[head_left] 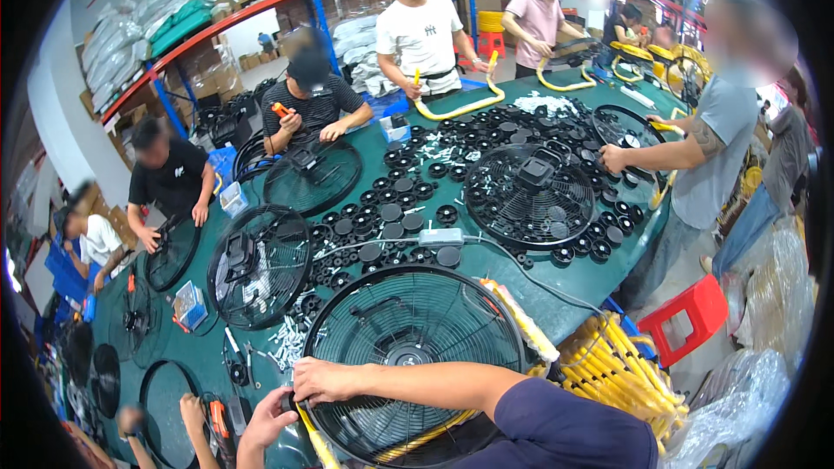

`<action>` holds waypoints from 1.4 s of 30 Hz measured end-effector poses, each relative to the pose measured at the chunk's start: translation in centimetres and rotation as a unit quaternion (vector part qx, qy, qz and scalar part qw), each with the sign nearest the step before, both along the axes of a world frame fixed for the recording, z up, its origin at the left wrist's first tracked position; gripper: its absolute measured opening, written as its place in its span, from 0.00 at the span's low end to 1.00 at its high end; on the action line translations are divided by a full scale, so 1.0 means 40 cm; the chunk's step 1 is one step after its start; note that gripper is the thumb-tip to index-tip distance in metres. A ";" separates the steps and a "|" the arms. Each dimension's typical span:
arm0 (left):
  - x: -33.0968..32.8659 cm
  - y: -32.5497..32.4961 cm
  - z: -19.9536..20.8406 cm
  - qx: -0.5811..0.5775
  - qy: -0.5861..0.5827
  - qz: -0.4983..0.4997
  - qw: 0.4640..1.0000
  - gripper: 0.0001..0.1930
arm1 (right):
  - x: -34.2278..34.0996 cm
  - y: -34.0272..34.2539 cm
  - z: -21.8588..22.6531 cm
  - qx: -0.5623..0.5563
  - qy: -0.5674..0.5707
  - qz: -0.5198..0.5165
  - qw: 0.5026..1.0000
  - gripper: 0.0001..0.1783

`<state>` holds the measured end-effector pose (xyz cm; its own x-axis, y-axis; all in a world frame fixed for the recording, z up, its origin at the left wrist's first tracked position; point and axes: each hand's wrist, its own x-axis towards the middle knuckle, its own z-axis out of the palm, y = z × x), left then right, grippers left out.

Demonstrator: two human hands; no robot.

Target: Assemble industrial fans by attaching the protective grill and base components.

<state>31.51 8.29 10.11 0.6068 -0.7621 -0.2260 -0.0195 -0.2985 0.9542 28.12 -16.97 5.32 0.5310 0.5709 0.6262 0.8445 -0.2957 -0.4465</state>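
Note:
A large round black fan guard (pixel 413 295) lies in front of me at the table's near edge. At its left rim my right hand (pixel 326 379) is closed, fingers bent down over the rim; what they pinch is hidden. Just beside it, my left hand (pixel 268 421) curls its thumb and fingers about a small black piece (pixel 290 401). That piece sits at the upper end of a yellow tube (pixel 318 439), which runs down along the guard's rim. Another yellow tube (pixel 426 439) shows through the guard's wires.
Black round knobs (pixel 391 230) and loose screws (pixel 291 343) cover much of the green table (pixel 573 295). An orange-and-black power tool (pixel 221 426) lies left, near another person's hand (pixel 192 412). Yellow tubes (pixel 621 373) and a red stool (pixel 686 317) stand right. Several co-workers surround the table.

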 end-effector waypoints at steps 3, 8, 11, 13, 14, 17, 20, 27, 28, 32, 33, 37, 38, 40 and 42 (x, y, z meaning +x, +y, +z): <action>0.023 0.019 -0.025 0.006 0.085 0.026 0.996 0.23 | 0.000 0.005 0.002 -0.001 0.015 0.009 1.000 0.19; 0.107 0.041 -0.069 0.041 0.356 -0.027 0.933 0.24 | 0.001 -0.006 0.001 0.005 0.002 0.015 1.000 0.16; 0.009 0.011 -0.025 0.006 0.021 -0.027 0.999 0.28 | -0.003 -0.001 0.007 -0.008 0.024 0.002 1.000 0.17; -0.002 0.011 -0.012 -0.006 0.011 -0.019 1.000 0.30 | -0.006 0.004 0.006 0.012 0.012 -0.002 1.000 0.16; 0.013 0.018 -0.013 -0.009 0.089 -0.009 0.996 0.32 | -0.002 0.001 0.002 0.007 0.012 0.002 1.000 0.16; 0.084 0.038 -0.040 0.089 0.330 -0.007 0.940 0.37 | -0.004 0.007 -0.007 0.036 0.003 0.014 0.999 0.15; 0.061 0.034 -0.025 0.060 0.368 0.000 0.928 0.31 | -0.009 0.013 -0.009 0.019 -0.009 0.006 1.000 0.14; 0.032 0.011 -0.018 -0.021 0.159 0.026 0.987 0.30 | 0.012 -0.007 -0.006 0.011 0.000 -0.016 1.000 0.15; 0.069 0.021 -0.027 0.029 0.299 0.018 0.953 0.33 | 0.016 -0.005 -0.009 0.024 -0.015 -0.013 1.000 0.16; 0.070 0.021 -0.019 0.038 0.212 -0.035 0.976 0.29 | 0.010 -0.005 -0.002 0.013 0.031 -0.025 0.999 0.18; 0.038 0.006 -0.005 0.033 0.097 -0.031 0.994 0.30 | 0.003 -0.003 0.000 0.016 0.040 -0.022 0.999 0.18; 0.003 0.001 0.010 -0.006 0.061 0.001 0.998 0.30 | 0.001 0.002 -0.005 0.020 0.043 -0.019 0.999 0.18; 0.019 0.016 0.016 0.064 0.089 -0.001 0.994 0.27 | 0.001 0.003 -0.003 0.016 0.046 -0.012 0.999 0.18; 0.034 0.013 0.017 0.060 0.314 0.036 0.947 0.28 | -0.003 0.007 -0.002 0.014 0.038 -0.011 0.999 0.18; 0.036 0.020 0.023 0.085 0.338 0.031 0.937 0.28 | -0.004 0.014 -0.003 0.014 0.035 -0.005 0.999 0.18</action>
<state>32.96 9.09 11.02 0.3225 -0.6484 -0.6896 0.5941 -0.4286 0.6808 27.95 -16.42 5.21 0.5800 0.5480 0.6028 0.8077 -0.2906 -0.5129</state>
